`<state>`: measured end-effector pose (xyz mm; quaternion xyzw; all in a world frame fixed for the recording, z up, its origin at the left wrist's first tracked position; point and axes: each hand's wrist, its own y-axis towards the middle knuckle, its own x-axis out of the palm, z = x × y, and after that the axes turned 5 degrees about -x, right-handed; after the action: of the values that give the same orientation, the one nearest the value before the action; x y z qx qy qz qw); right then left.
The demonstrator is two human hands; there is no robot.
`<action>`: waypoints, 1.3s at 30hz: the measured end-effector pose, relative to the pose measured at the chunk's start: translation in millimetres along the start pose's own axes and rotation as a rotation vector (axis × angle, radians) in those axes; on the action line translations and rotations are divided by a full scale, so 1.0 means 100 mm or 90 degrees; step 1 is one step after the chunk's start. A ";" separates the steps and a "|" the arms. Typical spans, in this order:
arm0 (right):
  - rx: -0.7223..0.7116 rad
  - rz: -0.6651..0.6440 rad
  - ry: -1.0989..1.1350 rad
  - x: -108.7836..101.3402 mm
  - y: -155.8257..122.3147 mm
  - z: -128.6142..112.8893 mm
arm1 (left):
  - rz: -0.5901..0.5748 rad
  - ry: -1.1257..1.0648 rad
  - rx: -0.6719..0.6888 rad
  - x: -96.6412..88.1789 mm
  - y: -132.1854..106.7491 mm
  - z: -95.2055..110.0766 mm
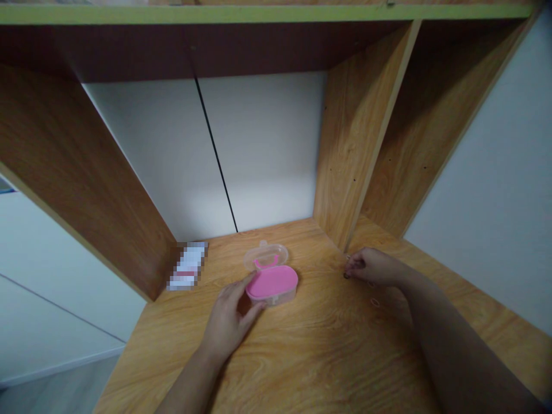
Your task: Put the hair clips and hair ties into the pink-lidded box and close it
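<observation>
A small clear plastic box (271, 279) with a pink lid sits on the wooden desktop, with a clear loop-handled part (265, 256) rising behind the pink. My left hand (228, 319) grips the box's near left side, with fingers on the pink lid and thumb at the front edge. To the right, my right hand (368, 267) has its fingertips pinched on a tiny dark ring-like item (347, 271), mostly hidden by the fingers. A thin pale ring (375, 302) lies on the wood below that hand.
A pixelated flat package (187, 265) lies at the back left of the wooden desktop (310, 351). Wooden side panels (77, 184) and an upright divider (356, 132) flank a white back wall (259, 149) under a wooden shelf (194, 52).
</observation>
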<state>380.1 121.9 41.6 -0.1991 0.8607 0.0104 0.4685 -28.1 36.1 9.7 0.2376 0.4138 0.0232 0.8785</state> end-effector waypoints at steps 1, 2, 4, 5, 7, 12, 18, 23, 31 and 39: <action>0.006 0.000 -0.006 0.01 0.00 0.01 | 0.002 -0.001 -0.004 0.00 0.00 0.00; 0.013 0.001 -0.016 0.02 0.01 0.01 | 0.002 -0.002 -0.008 0.00 0.00 0.00; 0.018 0.004 -0.047 0.03 0.01 0.01 | 0.000 -0.003 -0.015 0.01 0.00 -0.01; 0.013 0.003 -0.061 0.03 0.01 0.01 | -0.002 -0.003 -0.018 0.01 -0.01 -0.01; -0.005 0.002 -0.082 0.04 0.02 -0.01 | -0.006 -0.003 -0.023 0.01 -0.01 -0.02; -0.038 -0.003 -0.091 0.09 0.02 -0.06 | -0.010 -0.011 -0.028 0.01 -0.01 -0.02; -0.054 0.022 0.007 0.13 0.06 -0.20 | -0.002 -0.022 -0.033 0.02 0.00 -0.02; -0.123 0.027 0.086 0.19 0.12 -0.66 | -0.008 -0.064 -0.069 0.04 -0.01 -0.03; -0.243 0.008 -0.148 0.16 0.27 -1.58 | -0.031 -0.122 -0.090 0.02 -0.01 -0.01; -0.279 0.005 -0.359 0.20 0.36 -1.93 | -0.022 -0.116 -0.086 0.02 -0.01 -0.03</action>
<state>202.8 108.9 127.4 -0.2809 0.6755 0.2510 0.6338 -28.9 36.8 5.8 0.1719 0.3333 0.0143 0.9269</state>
